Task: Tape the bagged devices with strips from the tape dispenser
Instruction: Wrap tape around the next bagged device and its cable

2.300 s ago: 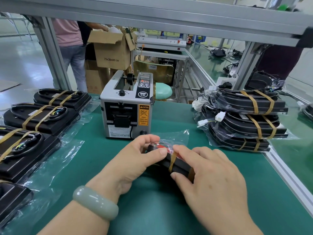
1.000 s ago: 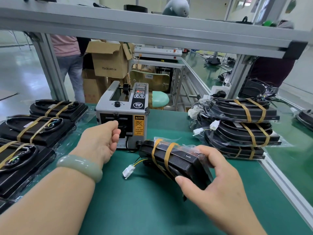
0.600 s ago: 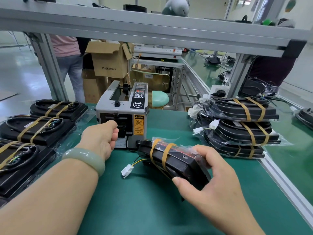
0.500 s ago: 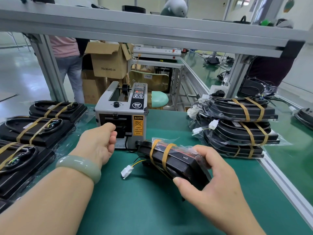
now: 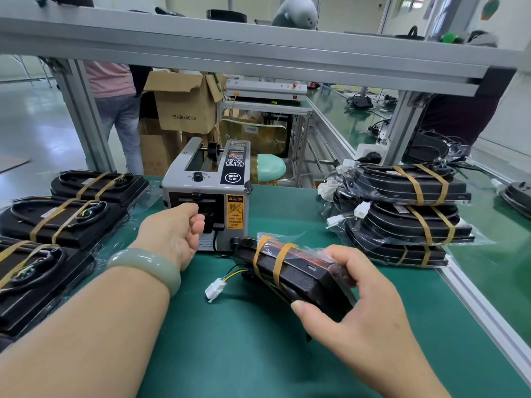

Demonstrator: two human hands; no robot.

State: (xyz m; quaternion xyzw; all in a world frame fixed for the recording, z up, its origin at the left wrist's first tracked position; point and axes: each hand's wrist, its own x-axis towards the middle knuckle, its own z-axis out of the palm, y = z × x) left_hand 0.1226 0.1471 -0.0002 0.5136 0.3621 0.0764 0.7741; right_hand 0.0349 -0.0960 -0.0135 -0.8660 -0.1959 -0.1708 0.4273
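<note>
Grey "CAUTION" tape dispenser (image 5: 205, 181) at twelve o'clock; left hand (image 5: 172, 231) curls there, grasp hidden; right hand (image 5: 369, 314) grips bagged device (image 5: 298, 278).

left hand (image 5: 172, 234) curled and outstretched, right hand (image 5: 356, 308) clasping

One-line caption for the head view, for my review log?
Left hand curled at the tape dispenser outlet while the right hand grips a bagged device bound with two tape strips.

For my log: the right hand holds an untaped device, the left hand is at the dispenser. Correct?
No. The head view shows two tape strips round the device in the right hand; the left hand is at the dispenser.
</note>
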